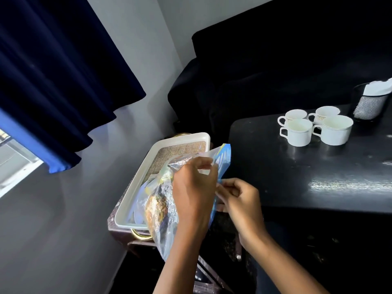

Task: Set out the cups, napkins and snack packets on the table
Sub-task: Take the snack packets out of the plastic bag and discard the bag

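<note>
A clear and blue snack packet [161, 211] with brown snacks inside hangs above the white tray [135, 183]. My left hand [194, 192] grips the packet's upper part, fingers curled round the plastic. My right hand [239, 200] pinches the packet's blue edge just right of the left hand. Several white cups [297, 132] stand grouped on the black table [318, 177] at the right. White napkins [379, 87] stick out of a black mesh holder [369, 105] behind the cups.
The tray lies on a dark brown stand [127, 234] with a gold handle, left of the table. A dark covered sofa [265, 71] stands behind. A navy curtain [59, 81] hangs at the left, over a grey floor.
</note>
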`<control>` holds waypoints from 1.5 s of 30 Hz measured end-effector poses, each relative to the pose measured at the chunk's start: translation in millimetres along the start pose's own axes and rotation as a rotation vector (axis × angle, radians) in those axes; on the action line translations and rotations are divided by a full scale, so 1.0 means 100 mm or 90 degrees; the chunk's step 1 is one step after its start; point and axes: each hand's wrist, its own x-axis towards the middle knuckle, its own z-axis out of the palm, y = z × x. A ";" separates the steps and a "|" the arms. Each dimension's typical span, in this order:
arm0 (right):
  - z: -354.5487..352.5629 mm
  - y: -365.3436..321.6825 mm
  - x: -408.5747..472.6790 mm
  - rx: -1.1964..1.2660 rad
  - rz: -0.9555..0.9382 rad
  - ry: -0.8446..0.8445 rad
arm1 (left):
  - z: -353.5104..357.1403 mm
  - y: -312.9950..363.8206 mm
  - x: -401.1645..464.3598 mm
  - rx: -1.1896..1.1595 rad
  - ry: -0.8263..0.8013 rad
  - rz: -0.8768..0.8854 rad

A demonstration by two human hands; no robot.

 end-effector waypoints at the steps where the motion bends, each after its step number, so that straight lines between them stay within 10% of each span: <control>1: -0.03 -0.03 0.04 0.001 -0.011 0.010 | -0.01 0.00 -0.01 0.029 -0.020 -0.009; 18: -0.30 -0.17 0.17 -0.020 -0.035 -0.065 | -0.02 0.05 -0.06 -0.010 -0.146 -0.060; 35: -0.36 -0.04 0.24 0.070 0.028 0.120 | -0.06 -0.04 0.01 -0.088 0.054 -0.038; 45: -0.23 -0.07 -0.02 -0.009 0.100 -0.053 | -0.05 0.01 -0.03 -0.047 0.035 -0.039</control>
